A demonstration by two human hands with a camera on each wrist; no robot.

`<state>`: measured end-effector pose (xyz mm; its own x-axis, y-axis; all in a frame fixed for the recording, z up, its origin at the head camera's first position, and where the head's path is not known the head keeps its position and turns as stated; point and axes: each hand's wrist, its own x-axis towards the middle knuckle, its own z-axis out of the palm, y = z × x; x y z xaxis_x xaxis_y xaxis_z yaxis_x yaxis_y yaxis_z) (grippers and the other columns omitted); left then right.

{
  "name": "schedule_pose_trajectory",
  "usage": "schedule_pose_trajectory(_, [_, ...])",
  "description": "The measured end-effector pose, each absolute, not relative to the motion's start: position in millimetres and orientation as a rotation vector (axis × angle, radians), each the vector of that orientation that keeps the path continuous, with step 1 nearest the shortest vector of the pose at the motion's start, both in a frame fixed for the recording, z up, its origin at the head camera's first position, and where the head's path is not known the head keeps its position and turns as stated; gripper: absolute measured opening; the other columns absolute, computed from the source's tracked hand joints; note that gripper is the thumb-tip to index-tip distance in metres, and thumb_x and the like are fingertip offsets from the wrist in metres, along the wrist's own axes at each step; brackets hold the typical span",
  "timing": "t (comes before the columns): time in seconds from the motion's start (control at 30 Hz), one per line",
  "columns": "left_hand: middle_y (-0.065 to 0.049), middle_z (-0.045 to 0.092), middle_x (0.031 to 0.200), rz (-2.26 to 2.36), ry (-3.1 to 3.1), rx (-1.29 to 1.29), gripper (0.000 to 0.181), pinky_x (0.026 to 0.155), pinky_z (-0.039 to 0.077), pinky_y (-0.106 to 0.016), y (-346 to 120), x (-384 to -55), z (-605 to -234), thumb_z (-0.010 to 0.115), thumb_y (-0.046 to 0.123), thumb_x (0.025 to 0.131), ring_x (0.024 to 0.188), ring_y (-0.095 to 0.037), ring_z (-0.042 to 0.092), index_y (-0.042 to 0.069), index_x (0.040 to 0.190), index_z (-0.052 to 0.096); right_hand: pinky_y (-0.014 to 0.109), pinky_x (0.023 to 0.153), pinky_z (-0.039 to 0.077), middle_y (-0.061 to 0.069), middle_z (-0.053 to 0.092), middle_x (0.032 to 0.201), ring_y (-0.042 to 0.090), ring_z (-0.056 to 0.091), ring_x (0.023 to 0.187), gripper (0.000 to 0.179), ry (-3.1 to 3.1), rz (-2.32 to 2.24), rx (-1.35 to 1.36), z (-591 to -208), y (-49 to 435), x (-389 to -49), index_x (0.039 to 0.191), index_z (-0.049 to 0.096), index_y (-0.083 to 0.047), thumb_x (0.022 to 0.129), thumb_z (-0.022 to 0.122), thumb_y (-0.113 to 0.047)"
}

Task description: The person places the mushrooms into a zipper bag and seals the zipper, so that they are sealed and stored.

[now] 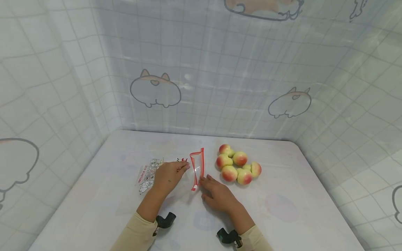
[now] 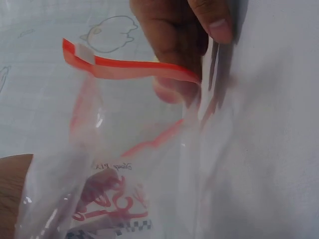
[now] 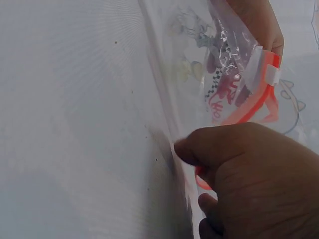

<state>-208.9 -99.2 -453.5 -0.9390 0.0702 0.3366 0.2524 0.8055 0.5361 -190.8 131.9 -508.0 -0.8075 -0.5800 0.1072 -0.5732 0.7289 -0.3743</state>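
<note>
A clear zip bag point(image 2: 134, 134) with a red-orange zip strip point(image 1: 202, 162) lies on the table, printed with cartoon figures and red lettering. Its mouth gapes toward the right, and a white slider point(image 3: 272, 74) sits at one end of the strip. My left hand point(image 1: 169, 177) pinches the bag's upper layer just left of the mouth, lifting it. Close to the near end of the strip, my right hand point(image 1: 219, 195) rests on the bag's lower edge, thumb apart from the fingers. Several red-and-yellow peaches point(image 1: 240, 158) are grouped just beyond the right hand.
The white table point(image 1: 292, 188) is enclosed by a back wall point(image 1: 220, 104) and side walls of tiled-pattern sheeting with cartoon dogs. A dark wrist mount point(image 1: 165, 220) sticks out from the left sleeve, and another mount point(image 1: 227, 236) from the right.
</note>
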Motion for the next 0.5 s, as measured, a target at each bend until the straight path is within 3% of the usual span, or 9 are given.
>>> schedule_pose_trajectory(0.17, [0.000,0.077,0.101,-0.842,-2.685,-0.258,0.022,0.058,0.045,-0.029,-99,-210,-455,0.073,0.035,0.091,0.078,-0.015,0.067,0.024,0.109,0.079,0.045,0.112,0.039,-0.001,0.048,0.152,0.023,0.041,0.143,0.054,2.985,-0.604,-1.023,-510,134,-192,0.145,0.053,-0.015,0.092,0.063,-0.016])
schedule_pose_trajectory(0.3, [-0.001,0.077,0.099,-0.848,-2.697,-0.247,0.023,0.053,0.040,-0.028,-99,-209,-455,0.073,0.036,0.091,0.069,-0.014,0.059,0.024,0.109,0.079,0.044,0.110,0.041,0.000,0.052,0.149,0.022,0.045,0.141,0.055,3.057,-0.604,-1.038,-508,135,-194,0.144,0.054,-0.013,0.090,0.062,-0.011])
schedule_pose_trajectory(0.5, [0.000,0.078,0.097,-0.860,-2.706,-0.236,0.024,0.052,0.038,-0.028,-98,-208,-456,0.073,0.036,0.091,0.068,-0.013,0.057,0.024,0.110,0.079,0.042,0.101,0.050,0.004,0.066,0.132,0.022,0.061,0.124,0.041,3.364,-0.715,-0.995,-499,141,-198,0.129,0.067,-0.010,0.088,0.068,-0.010])
